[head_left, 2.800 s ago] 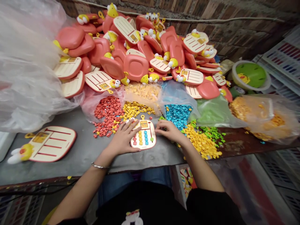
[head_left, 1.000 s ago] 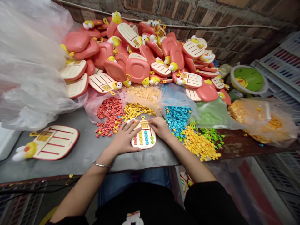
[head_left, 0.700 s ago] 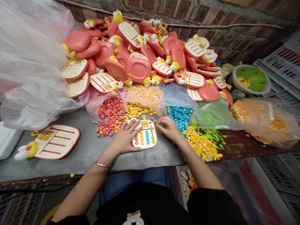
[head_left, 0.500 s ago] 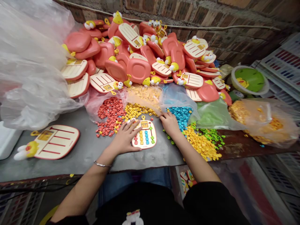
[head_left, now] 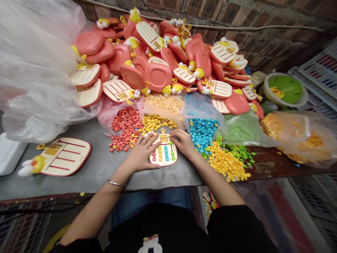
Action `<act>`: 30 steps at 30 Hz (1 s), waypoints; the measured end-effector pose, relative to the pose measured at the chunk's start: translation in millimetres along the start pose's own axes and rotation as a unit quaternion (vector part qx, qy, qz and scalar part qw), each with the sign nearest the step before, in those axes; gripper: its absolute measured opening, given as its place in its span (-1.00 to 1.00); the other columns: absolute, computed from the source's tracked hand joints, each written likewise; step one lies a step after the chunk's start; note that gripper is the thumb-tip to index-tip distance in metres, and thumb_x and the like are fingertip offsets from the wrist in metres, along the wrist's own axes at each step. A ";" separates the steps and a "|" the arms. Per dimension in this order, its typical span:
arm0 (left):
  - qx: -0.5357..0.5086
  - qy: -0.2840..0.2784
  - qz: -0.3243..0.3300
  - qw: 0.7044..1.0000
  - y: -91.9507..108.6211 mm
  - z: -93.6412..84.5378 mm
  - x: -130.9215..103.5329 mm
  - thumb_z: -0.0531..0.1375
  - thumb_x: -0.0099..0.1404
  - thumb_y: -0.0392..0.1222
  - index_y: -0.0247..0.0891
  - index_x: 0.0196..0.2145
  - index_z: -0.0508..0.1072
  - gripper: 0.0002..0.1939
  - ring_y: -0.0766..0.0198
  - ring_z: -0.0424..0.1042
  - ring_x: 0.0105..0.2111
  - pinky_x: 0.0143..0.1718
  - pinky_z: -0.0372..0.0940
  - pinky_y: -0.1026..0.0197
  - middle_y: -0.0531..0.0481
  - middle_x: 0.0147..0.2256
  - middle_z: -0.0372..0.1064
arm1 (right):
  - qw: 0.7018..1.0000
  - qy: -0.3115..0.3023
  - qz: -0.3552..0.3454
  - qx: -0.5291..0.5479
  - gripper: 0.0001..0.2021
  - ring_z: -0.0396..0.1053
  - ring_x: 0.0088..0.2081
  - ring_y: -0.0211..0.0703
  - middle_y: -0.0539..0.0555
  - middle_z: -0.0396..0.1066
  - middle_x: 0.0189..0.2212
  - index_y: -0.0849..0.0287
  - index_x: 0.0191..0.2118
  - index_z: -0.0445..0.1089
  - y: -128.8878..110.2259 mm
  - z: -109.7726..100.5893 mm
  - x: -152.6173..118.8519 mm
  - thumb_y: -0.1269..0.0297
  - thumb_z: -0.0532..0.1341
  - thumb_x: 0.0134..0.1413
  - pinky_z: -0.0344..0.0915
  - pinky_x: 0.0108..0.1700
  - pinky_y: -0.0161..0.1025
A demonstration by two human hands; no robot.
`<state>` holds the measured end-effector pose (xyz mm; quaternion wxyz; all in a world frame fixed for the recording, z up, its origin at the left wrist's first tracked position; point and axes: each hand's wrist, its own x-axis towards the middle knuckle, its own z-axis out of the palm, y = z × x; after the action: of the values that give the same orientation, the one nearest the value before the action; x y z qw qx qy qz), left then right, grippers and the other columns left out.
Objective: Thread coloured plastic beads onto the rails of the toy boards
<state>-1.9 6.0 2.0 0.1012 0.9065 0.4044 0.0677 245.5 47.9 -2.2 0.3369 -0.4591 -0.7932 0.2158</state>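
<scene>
A cream toy board (head_left: 163, 162) with a duck head lies flat on the table before me. Its slots carry rows of small red, yellow, blue and green pieces. My left hand (head_left: 142, 151) clasps the board's left end, fingers spread over the top and thumb along the lower edge, covering part of the duck head. At the upper right of the board, my right hand (head_left: 183, 141) has its fingers bent together beside the end of the green row. A green piece (head_left: 171, 143) shows just under those fingertips; whether they pinch another piece is hidden.
Loose red pieces (head_left: 125, 123), yellow pieces (head_left: 230, 161), blue pieces (head_left: 202, 130) and green pieces (head_left: 240, 154) lie in heaps. Behind them rises a pile of boards (head_left: 158, 77). Another board (head_left: 67, 160) lies at left, near a plastic bag (head_left: 39, 70). A bowl (head_left: 285, 89) stands right.
My right hand has moved left, from beside the blue heap to the board's upper right corner. The left hand stays on the board. The whole view has shifted slightly.
</scene>
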 end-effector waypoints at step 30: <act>0.003 0.011 0.008 1.000 -3.3 0.6 0.1 0.17 0.10 0.44 -0.15 0.34 0.12 -0.01 -0.15 -0.19 0.37 0.33 -0.21 -0.16 -0.12 0.39 -0.16 | 0.831 0.161 0.362 -0.390 -0.48 0.14 0.09 0.31 0.37 0.21 0.08 0.17 0.14 0.33 47.7 -106.5 -186.1 -0.03 0.08 0.17 0.17 0.05 0.28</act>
<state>-4.1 8.1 0.7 0.0934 0.9091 0.3985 0.0773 416.7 -88.1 -23.4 0.1504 -0.8351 -0.5227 -0.0824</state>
